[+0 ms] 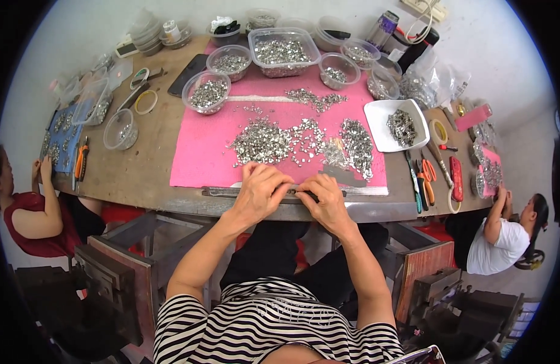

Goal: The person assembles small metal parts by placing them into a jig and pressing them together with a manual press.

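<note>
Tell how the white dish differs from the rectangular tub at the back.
The white dish is opaque; the rectangular tub is clear. The dish's bottom shows around its pieces; the tub is fuller. The dish sits nearer the right hand than the tub. Both hold silvery pieces.

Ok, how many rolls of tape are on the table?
3: a pale tape roll at the back left, a yellowish tape roll just in front of it, and another yellowish roll right of the white square bowl. More may be hidden.
</note>
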The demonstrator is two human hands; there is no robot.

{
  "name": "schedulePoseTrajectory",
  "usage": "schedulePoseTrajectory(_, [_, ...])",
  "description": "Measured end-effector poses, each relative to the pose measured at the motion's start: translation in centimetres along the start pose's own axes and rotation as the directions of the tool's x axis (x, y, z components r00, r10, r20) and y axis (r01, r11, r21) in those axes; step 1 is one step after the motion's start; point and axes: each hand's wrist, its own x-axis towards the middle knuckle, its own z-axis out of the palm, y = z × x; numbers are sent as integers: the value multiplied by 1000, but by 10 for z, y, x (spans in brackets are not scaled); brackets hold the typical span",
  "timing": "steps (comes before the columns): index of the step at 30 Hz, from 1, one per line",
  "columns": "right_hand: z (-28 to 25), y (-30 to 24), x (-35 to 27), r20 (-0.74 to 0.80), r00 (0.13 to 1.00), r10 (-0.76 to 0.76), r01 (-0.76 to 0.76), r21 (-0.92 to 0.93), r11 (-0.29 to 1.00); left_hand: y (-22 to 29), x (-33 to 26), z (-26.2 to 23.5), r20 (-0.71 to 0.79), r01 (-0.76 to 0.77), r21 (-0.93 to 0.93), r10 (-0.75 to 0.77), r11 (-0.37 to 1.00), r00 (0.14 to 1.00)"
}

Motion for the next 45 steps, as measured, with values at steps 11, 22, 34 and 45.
schedulePoseTrajectory(11, [22,25,32,-155,982,111,-136,-164,977,-28,43,20,13,-28,293,26,956,1000])
schedulePoseTrajectory(22, [11,-8,11,-16,999,48,-48,-19,999,-34,48,16,46,-23,168,15,985,999])
schedulePoseTrajectory(34, [18,2,15,-75,996,53,-51,28,998,-27,35,8,-40,-26,151,32,988,999])
schedulePoseTrajectory(45, [30,29,41,-136,991,-10,-23,-238,971,-1,-9,-20,74,39,28,-41,999,996])
